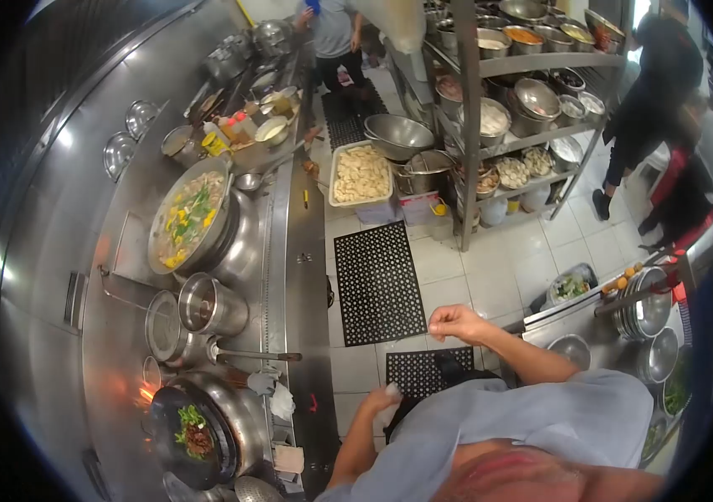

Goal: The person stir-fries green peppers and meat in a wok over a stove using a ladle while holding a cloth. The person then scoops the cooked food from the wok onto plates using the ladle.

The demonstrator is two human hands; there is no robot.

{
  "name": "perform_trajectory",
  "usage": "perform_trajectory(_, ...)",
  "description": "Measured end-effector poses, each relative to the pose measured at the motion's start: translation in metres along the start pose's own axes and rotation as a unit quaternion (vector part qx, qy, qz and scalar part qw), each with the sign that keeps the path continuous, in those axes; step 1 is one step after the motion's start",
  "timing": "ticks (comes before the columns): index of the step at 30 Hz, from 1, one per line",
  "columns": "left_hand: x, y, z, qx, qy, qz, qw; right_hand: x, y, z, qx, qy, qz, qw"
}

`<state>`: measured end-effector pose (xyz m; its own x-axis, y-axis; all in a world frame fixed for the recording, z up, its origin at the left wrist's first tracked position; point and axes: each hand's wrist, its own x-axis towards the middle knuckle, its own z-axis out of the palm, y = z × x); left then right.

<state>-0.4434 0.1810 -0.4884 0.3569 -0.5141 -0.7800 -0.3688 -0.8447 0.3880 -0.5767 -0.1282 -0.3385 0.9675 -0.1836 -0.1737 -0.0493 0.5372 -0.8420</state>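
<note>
My left hand [379, 400], low by the stove's front edge, is closed around a small white thing [392, 391], too blurred to name. Held out over the floor mat, my right hand [459, 325] has its fingers curled to the thumb; I cannot make out anything in them. Nearest my left hand on the stove are a white cloth [282, 403] and a dark wok [174, 435] with green leaves and browned pieces in it. Flames show beside that wok. A long handle [258, 355] sticks out toward the stove edge.
A big wok of vegetables [189, 219] and a steel pot [214, 305] stand farther along the stove. A tub of pale pieces [361, 174] sits beyond the black mat [380, 283]. Shelves [532, 60] hold several bowls. Other people stand at the back and right.
</note>
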Motion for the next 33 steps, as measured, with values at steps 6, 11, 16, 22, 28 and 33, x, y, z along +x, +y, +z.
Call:
perform_trajectory(6, -0.056, -0.158, 0.057, -0.127, 0.392, -0.186, 0.892, 0.048, 0.040, 0.032, -0.353, -0.114, 0.068, 0.926)
perform_trajectory(11, -0.060, -0.230, 0.043, -0.249, 0.409, -0.232, 0.847, 0.046, 0.168, -0.060, -0.677, -0.099, 0.125, 0.719)
perform_trajectory(16, -0.027, -0.259, 0.036, -0.242, 0.325, -0.212, 0.889, -0.112, 0.258, -0.151, -0.840, -0.268, 0.120, 0.457)
perform_trajectory(22, -0.013, -0.247, 0.018, -0.275, 0.223, -0.187, 0.916, -0.179, 0.226, -0.048, -0.614, 0.018, 0.400, 0.680)
perform_trajectory(28, 0.038, -0.284, 0.048, -0.234, 0.305, -0.171, 0.907, -0.140, 0.216, -0.002, -0.571, 0.150, 0.300, 0.750)
perform_trajectory(33, -0.008, -0.234, -0.008, -0.217, 0.288, -0.030, 0.932, -0.090, 0.223, -0.085, -0.671, 0.112, 0.235, 0.694)
